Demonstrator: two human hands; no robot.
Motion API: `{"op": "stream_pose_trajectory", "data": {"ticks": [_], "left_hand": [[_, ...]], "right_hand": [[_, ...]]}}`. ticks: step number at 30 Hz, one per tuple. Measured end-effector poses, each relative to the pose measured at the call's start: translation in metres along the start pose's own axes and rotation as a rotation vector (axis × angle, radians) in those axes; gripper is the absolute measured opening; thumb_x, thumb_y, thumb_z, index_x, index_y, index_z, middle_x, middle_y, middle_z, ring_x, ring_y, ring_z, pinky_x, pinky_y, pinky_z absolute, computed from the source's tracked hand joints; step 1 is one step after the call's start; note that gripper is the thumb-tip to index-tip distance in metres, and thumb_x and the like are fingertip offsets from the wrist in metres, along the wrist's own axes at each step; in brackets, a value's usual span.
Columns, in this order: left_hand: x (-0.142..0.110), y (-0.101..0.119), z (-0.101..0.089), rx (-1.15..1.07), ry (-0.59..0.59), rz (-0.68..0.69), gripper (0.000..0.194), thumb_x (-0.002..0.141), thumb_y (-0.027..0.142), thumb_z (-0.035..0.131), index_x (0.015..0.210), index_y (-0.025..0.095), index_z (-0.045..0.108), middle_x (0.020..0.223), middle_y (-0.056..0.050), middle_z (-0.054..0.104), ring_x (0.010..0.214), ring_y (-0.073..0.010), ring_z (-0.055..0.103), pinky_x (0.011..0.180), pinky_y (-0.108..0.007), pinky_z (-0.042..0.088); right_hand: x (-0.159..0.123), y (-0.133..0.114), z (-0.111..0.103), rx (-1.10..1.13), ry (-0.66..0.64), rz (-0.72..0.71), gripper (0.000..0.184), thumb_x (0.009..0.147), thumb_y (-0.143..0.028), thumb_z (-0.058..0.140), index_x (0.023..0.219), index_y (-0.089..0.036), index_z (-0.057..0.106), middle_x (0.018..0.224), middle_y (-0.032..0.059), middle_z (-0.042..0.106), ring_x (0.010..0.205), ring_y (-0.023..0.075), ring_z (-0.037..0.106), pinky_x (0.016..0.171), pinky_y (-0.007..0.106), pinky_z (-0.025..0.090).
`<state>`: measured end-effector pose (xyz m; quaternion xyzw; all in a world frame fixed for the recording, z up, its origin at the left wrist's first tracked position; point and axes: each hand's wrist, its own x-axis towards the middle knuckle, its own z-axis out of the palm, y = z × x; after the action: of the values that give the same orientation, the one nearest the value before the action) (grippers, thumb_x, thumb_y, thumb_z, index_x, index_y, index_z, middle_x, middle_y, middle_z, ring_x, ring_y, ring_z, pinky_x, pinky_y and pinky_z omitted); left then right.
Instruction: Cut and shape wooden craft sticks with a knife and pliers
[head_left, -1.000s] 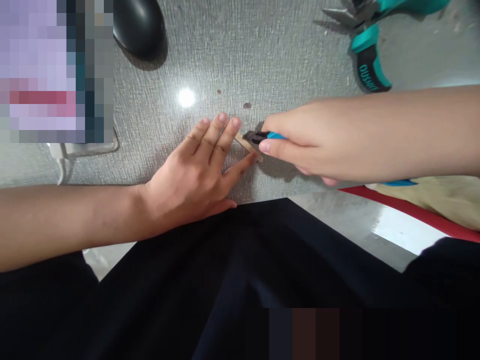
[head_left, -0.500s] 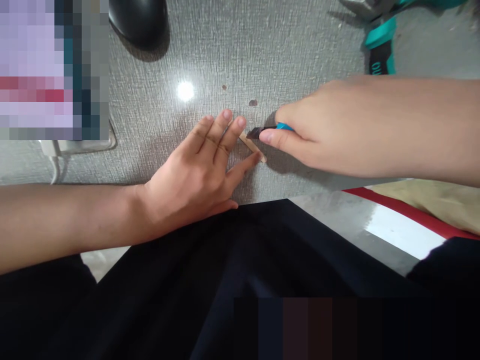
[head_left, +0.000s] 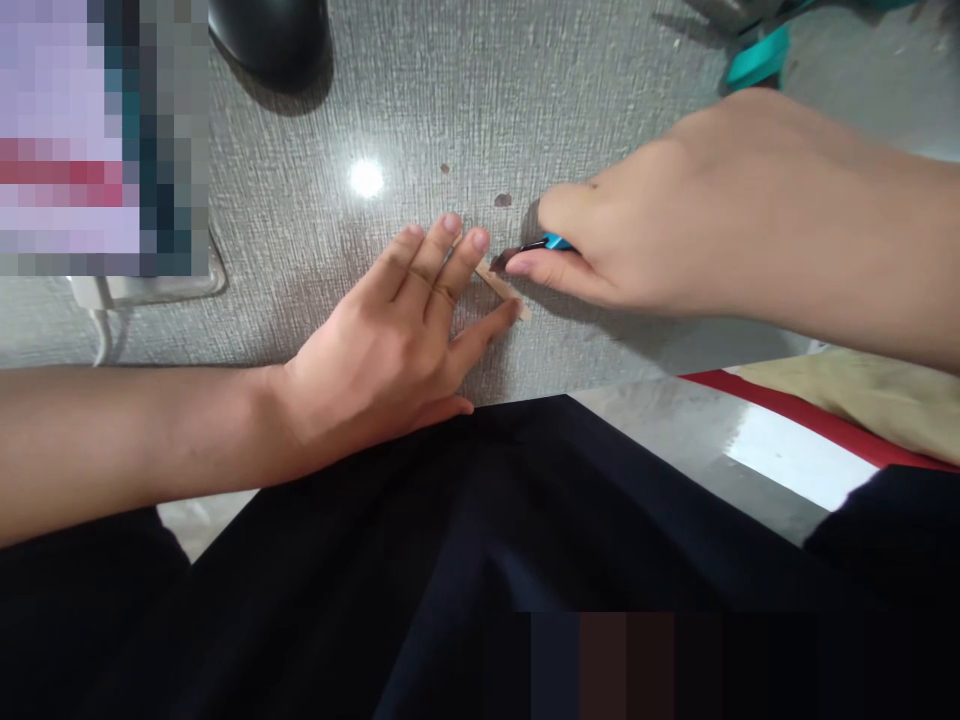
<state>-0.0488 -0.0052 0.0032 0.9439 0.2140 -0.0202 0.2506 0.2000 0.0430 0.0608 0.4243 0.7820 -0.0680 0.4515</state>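
Observation:
My left hand (head_left: pixel 401 310) lies flat with its fingers stretched out, pressing a thin wooden stick (head_left: pixel 504 288) onto the grey textured table (head_left: pixel 405 110). The fingertips cover parts of the stick, and its far end is partly hidden under them. My right hand (head_left: pixel 637 230) is closed around a blue utility knife (head_left: pixel 556 242); most of its handle is hidden in the fist. The knife's dark blade touches the stick, or sits just over it, between the index finger and the middle finger of my left hand.
A black rounded object (head_left: pixel 277 40), perhaps a computer mouse, is at the top left. Teal and black tools (head_left: pixel 759 58) lie at the top right. At the left are a white plug with a cable (head_left: pixel 101 310) and a blurred-out patch. My dark-clothed lap (head_left: pixel 465 500) is below the table edge.
My right hand has tilted, with its knuckles and wrist shifting up and the knife turning with it. My left hand keeps its hold on the stick. The whole view has shifted slightly.

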Motion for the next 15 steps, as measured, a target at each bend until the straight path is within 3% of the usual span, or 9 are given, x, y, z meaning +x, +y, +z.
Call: {"op": "stream_pose_trajectory", "data": {"ticks": [5, 10, 15], "left_hand": [[-0.001, -0.001, 0.001, -0.025, -0.008, -0.012, 0.087, 0.113, 0.051, 0.063, 0.191, 0.025, 0.033, 0.2, -0.013, 0.029, 0.184, -0.0552, 0.024, 0.15, -0.079, 0.033], [0.0, -0.001, -0.001, -0.01, -0.046, -0.011, 0.086, 0.114, 0.05, 0.062, 0.191, 0.025, 0.033, 0.2, -0.013, 0.028, 0.184, -0.0555, 0.022, 0.148, -0.081, 0.033], [0.001, 0.0, -0.001, -0.015, -0.037, -0.006, 0.088, 0.114, 0.051, 0.064, 0.191, 0.022, 0.031, 0.2, -0.016, 0.027, 0.183, -0.057, 0.022, 0.148, -0.081, 0.033]], "right_hand": [[0.001, 0.003, -0.002, -0.066, -0.003, -0.015, 0.077, 0.117, -0.062, 0.011, 0.126, -0.019, 0.074, 0.076, 0.0106, 0.062, 0.085, 0.0364, 0.075, 0.067, 0.041, 0.039], [0.002, 0.007, 0.008, -0.047, 0.05, -0.063, 0.081, 0.117, -0.068, 0.006, 0.12, -0.024, 0.074, 0.076, 0.0082, 0.059, 0.083, 0.0311, 0.068, 0.069, 0.042, 0.035], [0.001, 0.007, 0.016, -0.046, 0.017, -0.069, 0.091, 0.118, -0.074, 0.003, 0.121, -0.022, 0.077, 0.084, 0.0109, 0.068, 0.086, 0.0305, 0.069, 0.071, 0.043, 0.034]]}}
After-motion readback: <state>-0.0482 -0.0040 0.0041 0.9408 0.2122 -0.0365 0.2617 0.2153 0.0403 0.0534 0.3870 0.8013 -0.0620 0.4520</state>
